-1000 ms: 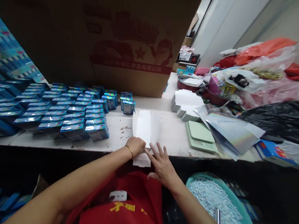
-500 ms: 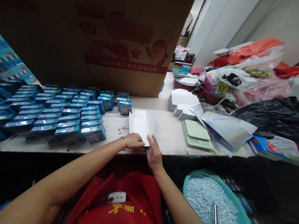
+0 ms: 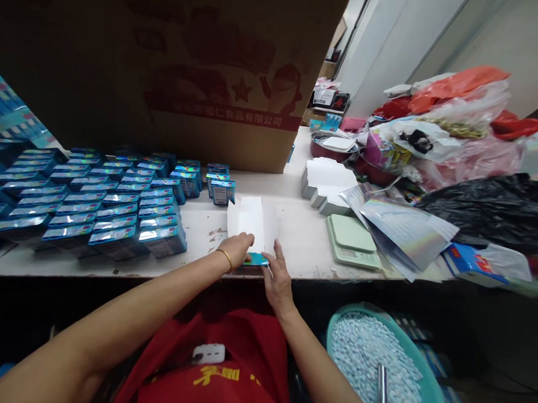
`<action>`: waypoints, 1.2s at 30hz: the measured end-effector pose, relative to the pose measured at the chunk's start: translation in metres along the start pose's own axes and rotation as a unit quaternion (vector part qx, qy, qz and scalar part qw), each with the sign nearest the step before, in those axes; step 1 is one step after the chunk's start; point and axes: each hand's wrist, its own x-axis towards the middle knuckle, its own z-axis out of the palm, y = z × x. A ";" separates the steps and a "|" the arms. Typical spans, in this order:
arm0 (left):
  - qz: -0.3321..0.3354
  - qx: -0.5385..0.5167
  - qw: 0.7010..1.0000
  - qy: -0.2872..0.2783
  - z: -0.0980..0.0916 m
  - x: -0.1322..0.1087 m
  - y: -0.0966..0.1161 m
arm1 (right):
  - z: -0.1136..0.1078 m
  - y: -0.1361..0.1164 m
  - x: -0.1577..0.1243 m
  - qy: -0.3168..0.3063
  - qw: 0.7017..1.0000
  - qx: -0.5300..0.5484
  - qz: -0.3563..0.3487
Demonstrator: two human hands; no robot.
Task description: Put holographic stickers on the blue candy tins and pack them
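A partly folded carton (image 3: 251,215), white inside with a blue printed end flap, lies at the table's front edge. My left hand (image 3: 236,249), with a gold bangle at the wrist, is closed on its near left end, fingers bent over the blue flap. At the near right corner, my right hand (image 3: 277,279) holds the carton between thumb and fingers, with one finger stretched up along its side. The underside of the carton is hidden.
Rows of blue packed boxes (image 3: 114,223) stand on the left, before a large cardboard box (image 3: 200,138). To the right are flat white cartons (image 3: 326,180), a pale green scale (image 3: 353,239) and plastic bags (image 3: 476,200). Below sits a teal basin (image 3: 439,388) of pale blue pieces with a metal tube (image 3: 382,391).
The carton's near end flap has been folded, and its blue printed side now shows. My left hand has risen slightly; my right hand stays at the near right corner.
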 end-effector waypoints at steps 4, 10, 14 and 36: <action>0.058 0.065 0.995 0.050 0.010 -0.019 0.005 | -0.003 -0.001 0.004 -0.055 0.994 -0.090 -0.044; 0.082 0.122 0.989 -0.006 0.005 -0.023 0.020 | -0.011 0.003 0.018 -0.108 0.971 -0.191 -0.100; 0.066 0.137 0.983 -0.101 -0.004 -0.009 0.030 | -0.021 0.004 0.026 -0.168 0.956 -0.206 -0.126; -0.163 -0.291 0.928 0.168 -0.002 -0.014 -0.071 | 0.008 -0.073 -0.036 -0.297 0.909 -0.220 -0.190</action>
